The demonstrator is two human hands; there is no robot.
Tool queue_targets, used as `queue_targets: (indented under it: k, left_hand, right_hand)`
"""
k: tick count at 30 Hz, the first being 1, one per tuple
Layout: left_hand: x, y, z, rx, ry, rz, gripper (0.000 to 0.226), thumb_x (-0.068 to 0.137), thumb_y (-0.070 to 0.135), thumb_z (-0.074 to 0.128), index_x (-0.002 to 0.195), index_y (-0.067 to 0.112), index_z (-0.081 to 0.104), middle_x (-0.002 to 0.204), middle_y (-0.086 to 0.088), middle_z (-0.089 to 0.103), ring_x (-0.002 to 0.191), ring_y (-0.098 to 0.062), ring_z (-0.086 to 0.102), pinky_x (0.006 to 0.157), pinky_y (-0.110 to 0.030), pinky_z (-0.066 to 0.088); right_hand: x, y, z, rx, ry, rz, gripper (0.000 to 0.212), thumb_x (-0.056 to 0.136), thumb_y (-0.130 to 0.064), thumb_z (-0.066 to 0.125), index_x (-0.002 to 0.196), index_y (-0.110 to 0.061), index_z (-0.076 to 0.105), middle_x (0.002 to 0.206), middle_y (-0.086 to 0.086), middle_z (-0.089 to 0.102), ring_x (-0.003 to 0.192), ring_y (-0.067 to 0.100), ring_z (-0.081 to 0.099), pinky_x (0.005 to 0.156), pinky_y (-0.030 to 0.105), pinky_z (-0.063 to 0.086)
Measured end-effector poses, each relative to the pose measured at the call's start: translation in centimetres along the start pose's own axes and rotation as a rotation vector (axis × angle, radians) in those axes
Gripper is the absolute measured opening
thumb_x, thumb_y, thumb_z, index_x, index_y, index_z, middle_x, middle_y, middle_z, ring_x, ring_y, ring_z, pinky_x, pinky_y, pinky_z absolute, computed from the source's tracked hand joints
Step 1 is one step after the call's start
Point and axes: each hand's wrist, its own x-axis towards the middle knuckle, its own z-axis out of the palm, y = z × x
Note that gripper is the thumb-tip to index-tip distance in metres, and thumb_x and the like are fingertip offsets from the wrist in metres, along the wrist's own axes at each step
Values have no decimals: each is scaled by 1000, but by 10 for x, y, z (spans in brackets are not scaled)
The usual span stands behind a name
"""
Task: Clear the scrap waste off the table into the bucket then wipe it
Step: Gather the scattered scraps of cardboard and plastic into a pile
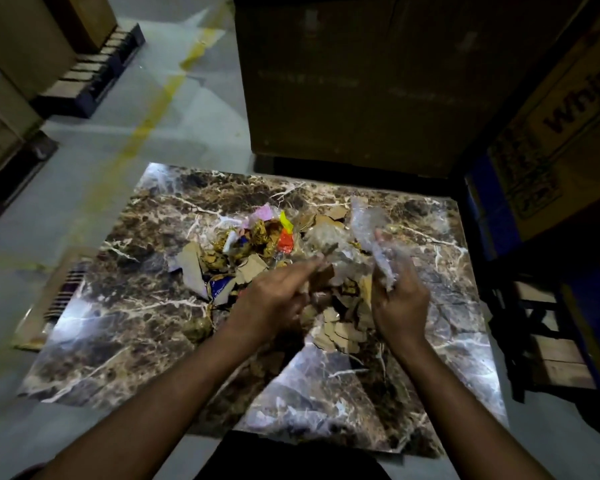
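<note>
Two hands over scrap pile (pixel 278 258): right hand (pixel 400 299) grips upright plastic wrap (pixel 371 230); left hand (pixel 274 296) spread.

left hand (pixel 274 299) motion-blurred, box print (pixel 582 98) cut off — right edge

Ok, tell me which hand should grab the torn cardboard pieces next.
Left. The left hand lies over the cardboard scraps with nothing clearly gripped, though it is blurred. The right hand is already closed on clear plastic wrap, so it looks occupied.
</note>
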Motion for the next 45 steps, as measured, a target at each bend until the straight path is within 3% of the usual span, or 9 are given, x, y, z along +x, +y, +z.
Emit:
queue_targets:
  k: [2,4,11,15,22,33,39,42,45]
  left_hand:
    - [11,-26,-8,-47,52,-101,71,74,2,84,140,12,58,102,-11,75,73,-7,64,77,-7,51]
    - [21,-56,-7,-83,77,-253,68,77,5,83,139,17,60,97,-6,75,71,-4,61,73,1,44]
    - [23,-129,44,-227,-48,-704,47,94,20,67,140,25,55,141,-9,55,118,-26,61,95,-36,53]
    - [10,-133,67,-44,2,-701,48,101,38,37,143,19,52,148,-4,47,140,-31,32,114,-56,30]
    - [-12,-133,82,-282,-2,-768,72,99,69,12,156,30,32,162,1,34,152,-17,21,125,-47,11]
    - [-17,-148,88,50,-261,-552,51,104,25,39,154,29,35,166,-9,21,155,-27,12,124,-54,6]
    - [-7,-140,71,135,-280,-572,45,105,31,41,150,28,41,166,-5,19,149,-33,22,119,-57,18]
    - [-2,-135,54,150,-208,-540,49,104,43,27,150,31,40,159,-2,35,143,-28,29,116,-56,21]
    - [-9,-123,35,111,-74,-516,51,103,44,28,151,29,38,158,-1,37,143,-24,27,116,-53,22]
  right_hand:
    - [16,1,25,-40,-163,-84,64,82,4,68,136,-27,53,135,8,64,122,20,58,109,61,41]
    - [29,6,51,-173,-405,-130,78,85,-5,67,150,-38,40,157,-1,42,143,23,40,119,62,26]
    - [26,9,120,-427,-899,-177,66,92,-69,31,155,-51,18,170,-3,4,154,36,5,118,68,7]
    - [14,2,138,-446,-886,-124,62,98,-73,21,155,-49,17,170,-4,-8,155,35,-5,117,67,-1]
    - [-4,-9,156,-406,-826,45,82,91,-70,-17,149,-50,37,169,-13,5,156,27,-6,119,66,-5]
    - [-3,5,170,-541,-987,-34,58,98,-61,7,155,-51,18,170,-6,-2,155,32,-15,117,69,-9]
    - [15,-7,140,-242,-800,36,60,97,-60,33,154,-43,32,164,-13,28,155,18,15,121,62,-5]
    - [18,-14,120,-76,-592,54,40,100,-35,52,140,-35,54,153,-12,44,146,13,35,123,57,-6]
    - [13,-13,103,91,-417,40,38,92,-1,61,123,-22,67,140,-13,51,123,20,62,122,61,19]
